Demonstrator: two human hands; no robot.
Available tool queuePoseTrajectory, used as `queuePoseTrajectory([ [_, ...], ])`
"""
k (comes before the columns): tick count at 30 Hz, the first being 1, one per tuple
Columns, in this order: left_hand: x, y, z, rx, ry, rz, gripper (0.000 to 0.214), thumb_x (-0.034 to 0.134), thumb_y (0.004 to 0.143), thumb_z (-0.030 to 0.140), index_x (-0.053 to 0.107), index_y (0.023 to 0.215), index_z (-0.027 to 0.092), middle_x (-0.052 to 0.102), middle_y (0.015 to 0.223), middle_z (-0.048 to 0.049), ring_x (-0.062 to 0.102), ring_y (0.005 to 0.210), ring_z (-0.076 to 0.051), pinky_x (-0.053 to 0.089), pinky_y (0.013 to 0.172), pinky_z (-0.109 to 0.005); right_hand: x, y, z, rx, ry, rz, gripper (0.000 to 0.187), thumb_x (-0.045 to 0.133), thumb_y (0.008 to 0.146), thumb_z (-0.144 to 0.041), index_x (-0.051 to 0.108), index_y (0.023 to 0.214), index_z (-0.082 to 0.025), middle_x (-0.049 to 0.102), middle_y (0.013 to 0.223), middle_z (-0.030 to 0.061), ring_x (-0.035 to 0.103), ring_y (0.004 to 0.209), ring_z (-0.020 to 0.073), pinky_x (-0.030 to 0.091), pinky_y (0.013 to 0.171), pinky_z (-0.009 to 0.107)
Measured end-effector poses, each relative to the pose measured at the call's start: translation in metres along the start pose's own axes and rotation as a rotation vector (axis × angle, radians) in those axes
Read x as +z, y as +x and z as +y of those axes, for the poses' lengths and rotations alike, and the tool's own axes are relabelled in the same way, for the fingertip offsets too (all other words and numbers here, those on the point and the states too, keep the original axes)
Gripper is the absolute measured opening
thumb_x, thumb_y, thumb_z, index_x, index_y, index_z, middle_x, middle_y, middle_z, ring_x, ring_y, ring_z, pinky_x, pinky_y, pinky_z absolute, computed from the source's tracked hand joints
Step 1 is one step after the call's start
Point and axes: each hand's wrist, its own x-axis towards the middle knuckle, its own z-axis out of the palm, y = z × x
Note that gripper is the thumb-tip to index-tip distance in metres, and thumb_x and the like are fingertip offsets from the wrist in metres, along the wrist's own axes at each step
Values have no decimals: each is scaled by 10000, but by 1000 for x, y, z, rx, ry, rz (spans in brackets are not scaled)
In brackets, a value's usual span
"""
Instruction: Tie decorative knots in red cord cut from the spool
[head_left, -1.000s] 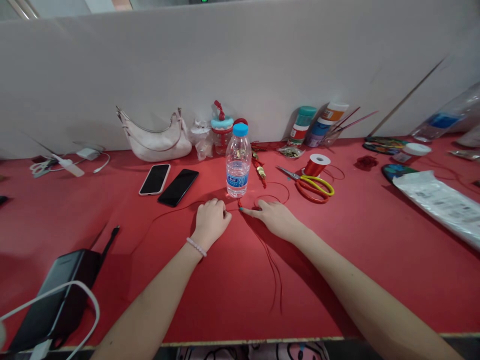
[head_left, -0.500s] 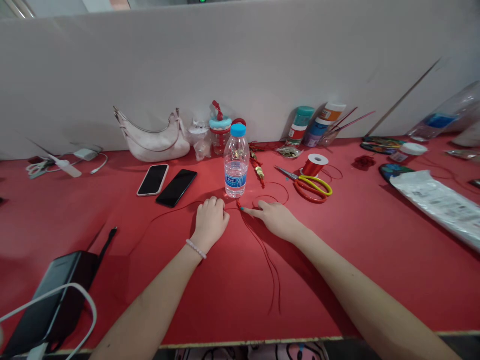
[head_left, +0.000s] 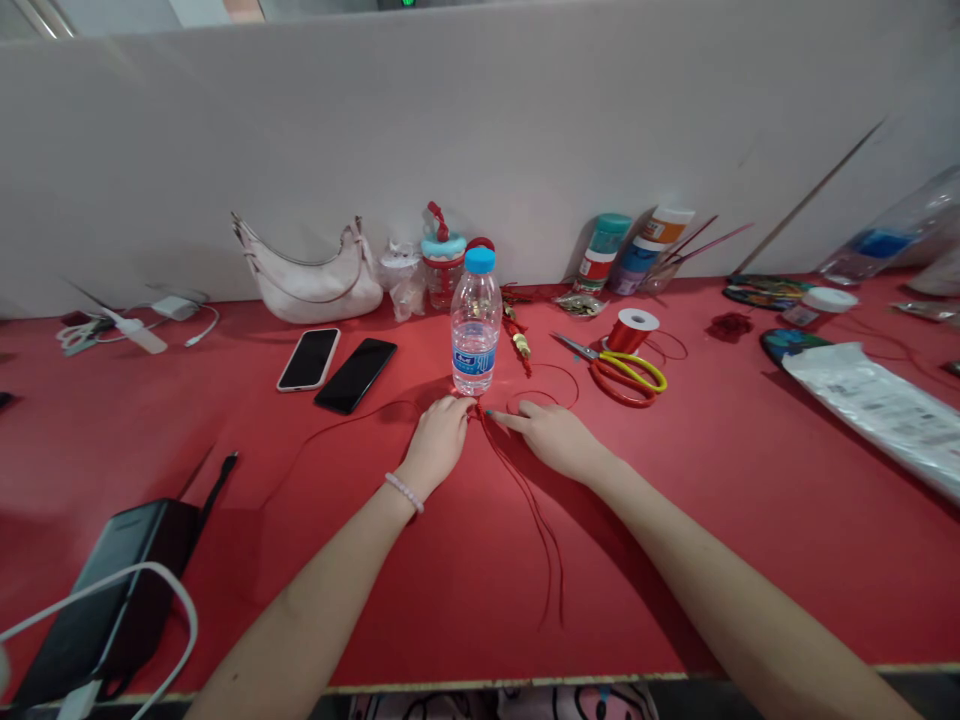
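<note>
Thin red cords [head_left: 536, 510] lie on the red table [head_left: 712, 520] and meet at a small knot just in front of a water bottle [head_left: 476, 322] with a blue cap. My left hand [head_left: 441, 440] reaches to that knot with its fingertips pinched on the cord. My right hand [head_left: 551, 435] rests on the table to the right of the knot, forefinger pointing at it and pressing the cord down. One strand runs left from the knot toward the phones; others trail toward the near edge.
Two phones [head_left: 334, 365] lie left of the bottle, a pale handbag [head_left: 311, 280] behind them. Scissors [head_left: 619, 365] and a red ribbon spool [head_left: 632, 330] sit to the right, jars [head_left: 634, 250] at the back wall. A black power bank [head_left: 105, 590] with a white cable is near left; a plastic bag [head_left: 877, 405] lies right.
My left hand has moved right and forward from a loose fist to the knot by the bottle. My right hand has hardly moved.
</note>
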Motion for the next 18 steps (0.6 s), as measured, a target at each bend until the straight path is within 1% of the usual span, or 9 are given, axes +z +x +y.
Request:
queuePoseTrajectory([
  [3, 1, 1, -3, -22, -80, 7, 289, 437, 857, 82, 566, 1098, 176, 623, 1054, -81, 571, 972, -183, 453, 875, -329, -1, 0, 1, 6, -9, -16, 512, 384, 876, -119, 472, 1327, -344, 558, 861, 44, 459, 599, 122, 234, 548, 267],
  [6, -1, 2, -4, -48, -130, 9, 256, 459, 837, 69, 582, 1037, 171, 641, 992, -75, 590, 916, -174, 468, 845, -324, -2, 0, 3, 17, -17, -27, 520, 371, 870, -101, 492, 1312, -347, 560, 857, 48, 461, 596, 120, 237, 548, 266],
  [10, -3, 2, -4, -61, -140, 10, 212, 469, 830, 67, 592, 973, 165, 655, 937, -66, 597, 877, -165, 476, 820, -307, -2, 0, 5, 53, -22, -37, 522, 361, 873, -99, 502, 1301, -363, 563, 864, 48, 469, 598, 118, 242, 543, 260],
  [14, -3, 3, -5, -64, -142, 7, 194, 471, 831, 70, 589, 954, 163, 653, 912, -59, 600, 860, -162, 476, 807, -296, -2, 0, 6, 76, -36, -42, 534, 376, 866, -95, 492, 1307, -373, 581, 886, 52, 509, 621, 130, 267, 548, 259],
  [16, -2, 2, -5, -64, -135, 9, 195, 464, 837, 70, 583, 963, 159, 647, 921, -63, 596, 873, -165, 471, 815, -295, -1, 0, 7, 100, -37, -47, 519, 380, 868, -106, 492, 1311, -353, 602, 891, 55, 536, 635, 144, 292, 555, 264],
  [18, -4, -1, -4, -58, -127, 12, 205, 450, 846, 68, 575, 982, 157, 636, 956, -69, 583, 905, -167, 460, 836, -295, -1, -1, 9, 138, -7, -34, 467, 386, 880, -141, 513, 1297, -309, 632, 908, 58, 568, 676, 162, 328, 579, 272],
])
